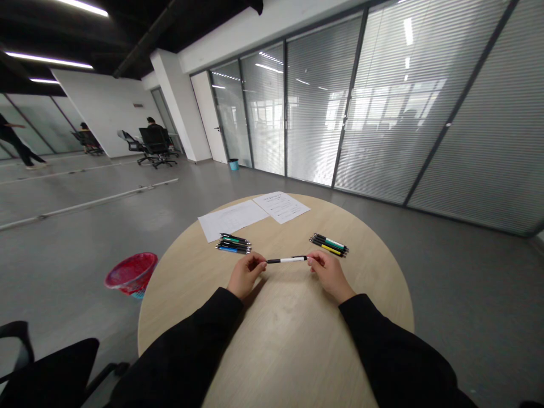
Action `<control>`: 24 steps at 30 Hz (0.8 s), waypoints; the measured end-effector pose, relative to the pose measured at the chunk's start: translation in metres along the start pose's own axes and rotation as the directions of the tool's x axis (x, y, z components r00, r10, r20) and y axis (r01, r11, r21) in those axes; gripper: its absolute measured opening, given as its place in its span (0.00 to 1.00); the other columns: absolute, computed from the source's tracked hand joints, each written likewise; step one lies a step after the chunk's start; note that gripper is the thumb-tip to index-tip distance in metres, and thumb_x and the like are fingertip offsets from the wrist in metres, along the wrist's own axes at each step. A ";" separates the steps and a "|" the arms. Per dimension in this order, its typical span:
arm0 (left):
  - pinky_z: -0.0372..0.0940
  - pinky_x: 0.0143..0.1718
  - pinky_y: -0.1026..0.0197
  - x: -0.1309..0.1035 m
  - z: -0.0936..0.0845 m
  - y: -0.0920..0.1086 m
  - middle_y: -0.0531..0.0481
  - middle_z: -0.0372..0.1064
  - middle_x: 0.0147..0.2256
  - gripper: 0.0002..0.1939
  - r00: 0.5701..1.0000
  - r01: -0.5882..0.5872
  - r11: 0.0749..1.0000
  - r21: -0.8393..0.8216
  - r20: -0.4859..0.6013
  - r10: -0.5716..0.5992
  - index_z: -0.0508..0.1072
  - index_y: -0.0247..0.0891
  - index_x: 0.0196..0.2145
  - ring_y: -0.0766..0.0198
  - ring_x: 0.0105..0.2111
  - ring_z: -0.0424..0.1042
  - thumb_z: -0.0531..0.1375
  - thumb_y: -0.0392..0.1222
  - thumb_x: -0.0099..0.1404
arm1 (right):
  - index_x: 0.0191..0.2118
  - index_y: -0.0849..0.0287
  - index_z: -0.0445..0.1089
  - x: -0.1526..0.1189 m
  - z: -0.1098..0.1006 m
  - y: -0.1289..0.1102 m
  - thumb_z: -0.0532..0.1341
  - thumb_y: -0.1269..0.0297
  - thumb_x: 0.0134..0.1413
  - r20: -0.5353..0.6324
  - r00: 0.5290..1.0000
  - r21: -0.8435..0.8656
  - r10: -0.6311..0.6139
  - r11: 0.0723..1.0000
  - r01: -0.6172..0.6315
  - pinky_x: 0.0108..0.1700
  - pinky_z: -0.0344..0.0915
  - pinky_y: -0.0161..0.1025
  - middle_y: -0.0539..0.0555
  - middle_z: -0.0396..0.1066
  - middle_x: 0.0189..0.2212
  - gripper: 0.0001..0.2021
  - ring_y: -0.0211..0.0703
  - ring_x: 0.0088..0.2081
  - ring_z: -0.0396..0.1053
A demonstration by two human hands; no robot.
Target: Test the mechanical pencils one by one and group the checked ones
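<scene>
Head view: slim white-and-black pen [292, 259] held nearly level between left hand [249, 276] and right hand [330, 275], each pinched narrow at one black end, over the round, pale wood-look bench [280, 351]. Better to grip lightly with thumb and fingertips, hold steady, and apply any force only lengthwise, so as not to bend or flick loose. Avoid nudging the black, green and blue pens [233, 243] just beyond the left hand, or the black, green and yellow pens [328, 245] just beyond the right hand.
</scene>
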State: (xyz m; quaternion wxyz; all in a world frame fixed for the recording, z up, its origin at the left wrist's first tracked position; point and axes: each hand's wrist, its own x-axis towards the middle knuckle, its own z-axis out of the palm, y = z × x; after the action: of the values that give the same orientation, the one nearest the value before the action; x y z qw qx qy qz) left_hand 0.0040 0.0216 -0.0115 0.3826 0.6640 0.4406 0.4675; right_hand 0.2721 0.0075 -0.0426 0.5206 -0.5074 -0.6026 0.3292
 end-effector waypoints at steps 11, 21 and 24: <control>0.63 0.30 0.63 0.001 -0.001 0.000 0.52 0.70 0.25 0.10 1.000 -0.012 1.000 0.022 -0.003 0.012 0.72 0.36 0.30 0.64 0.26 0.69 0.64 0.46 0.59 | 0.36 0.60 0.75 0.000 -0.001 0.000 0.60 0.57 0.56 -0.001 1.000 -0.035 -0.020 0.999 0.020 0.30 0.66 0.36 0.52 0.73 0.25 0.12 0.41 0.26 0.69; 0.64 0.31 0.62 0.001 -0.001 -0.004 0.52 0.70 0.25 0.10 1.000 -0.007 1.000 0.005 -0.008 0.007 0.72 0.36 0.30 0.64 0.27 0.69 0.65 0.46 0.58 | 0.32 0.59 0.73 -0.001 -0.002 -0.003 0.59 0.55 0.58 -0.003 0.999 -0.048 -0.045 0.998 0.045 0.29 0.65 0.36 0.51 0.71 0.24 0.13 0.42 0.26 0.69; 0.64 0.31 0.62 0.001 -0.001 -0.006 0.52 0.70 0.25 0.10 1.000 -0.008 1.000 0.001 -0.005 0.008 0.72 0.37 0.31 0.64 0.27 0.70 0.65 0.46 0.59 | 0.32 0.59 0.72 -0.001 -0.002 -0.003 0.59 0.54 0.58 0.003 0.999 -0.045 -0.041 0.998 0.041 0.29 0.65 0.36 0.51 0.71 0.24 0.13 0.42 0.26 0.69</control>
State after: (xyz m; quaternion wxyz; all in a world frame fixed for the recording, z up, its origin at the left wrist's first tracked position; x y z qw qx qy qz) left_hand 0.0016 0.0249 -0.0162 0.3793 0.6647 0.4392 0.4705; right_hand 0.2730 0.0057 -0.0393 0.5150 -0.5064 -0.6206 0.3053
